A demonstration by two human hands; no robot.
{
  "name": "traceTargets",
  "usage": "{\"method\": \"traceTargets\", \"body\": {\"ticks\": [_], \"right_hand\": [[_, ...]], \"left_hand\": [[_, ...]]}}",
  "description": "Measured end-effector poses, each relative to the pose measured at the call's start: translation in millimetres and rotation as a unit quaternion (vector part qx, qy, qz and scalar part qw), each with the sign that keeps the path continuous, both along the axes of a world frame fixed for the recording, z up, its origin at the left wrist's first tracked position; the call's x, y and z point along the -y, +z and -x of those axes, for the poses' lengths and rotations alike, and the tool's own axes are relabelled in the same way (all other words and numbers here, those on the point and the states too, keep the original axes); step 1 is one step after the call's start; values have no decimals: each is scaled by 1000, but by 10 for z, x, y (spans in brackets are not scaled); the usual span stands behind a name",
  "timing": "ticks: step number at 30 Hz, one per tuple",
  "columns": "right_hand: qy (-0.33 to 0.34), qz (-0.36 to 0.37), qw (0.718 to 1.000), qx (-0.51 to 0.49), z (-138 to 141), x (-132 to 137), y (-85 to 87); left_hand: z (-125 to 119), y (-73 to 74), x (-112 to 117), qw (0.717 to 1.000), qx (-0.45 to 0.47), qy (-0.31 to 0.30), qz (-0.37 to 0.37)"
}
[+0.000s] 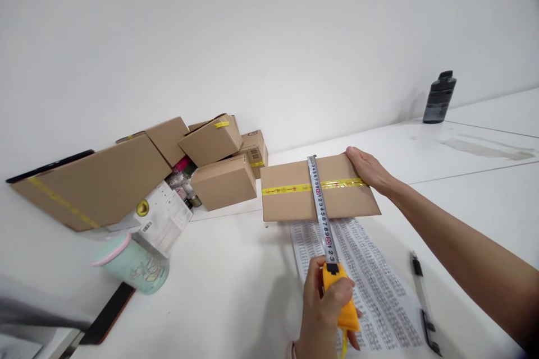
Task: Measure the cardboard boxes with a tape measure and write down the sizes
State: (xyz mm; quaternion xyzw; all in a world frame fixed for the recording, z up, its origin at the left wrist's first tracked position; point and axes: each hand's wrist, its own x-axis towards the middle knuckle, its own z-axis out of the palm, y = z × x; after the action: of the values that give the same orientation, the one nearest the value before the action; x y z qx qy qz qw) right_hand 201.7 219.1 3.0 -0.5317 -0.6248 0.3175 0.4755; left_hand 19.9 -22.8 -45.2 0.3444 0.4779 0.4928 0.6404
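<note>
My left hand [326, 305] is closed around a yellow tape measure [346, 314], its thumb on top of the case. The metal blade [321, 213] runs out away from me across a brown cardboard box [290, 202], and its end hook sits at the far edge. Yellow printed tape stretches along the box's face and passes beneath the blade. At the box's far right corner, my right hand [368, 170] grips the edge, thumb on top and the other fingers hidden. The box is tilted above printed sheets [370, 280] on the white table.
A pen [423, 297] lies right of the sheets. Several cardboard boxes [223, 182] are piled at the left, near a white carton [162, 219], a mint-green cup [137, 266] and a dark flat case [108, 314]. A dark bottle [439, 98] stands by the wall.
</note>
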Motion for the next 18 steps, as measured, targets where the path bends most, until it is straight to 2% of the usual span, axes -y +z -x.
{"method": "traceTargets", "body": {"ticks": [4, 10, 18], "right_hand": [[0, -2, 1000, 1, -3, -17, -10], [-3, -7, 1000, -1, -6, -37, -23], [-9, -15, 1000, -6, -1, -38, -34]], "left_hand": [[-27, -83, -4, 1000, 3, -3, 8], [-91, -100, -18, 1000, -20, 11, 6], [-157, -276, -19, 992, -116, 25, -31]]}}
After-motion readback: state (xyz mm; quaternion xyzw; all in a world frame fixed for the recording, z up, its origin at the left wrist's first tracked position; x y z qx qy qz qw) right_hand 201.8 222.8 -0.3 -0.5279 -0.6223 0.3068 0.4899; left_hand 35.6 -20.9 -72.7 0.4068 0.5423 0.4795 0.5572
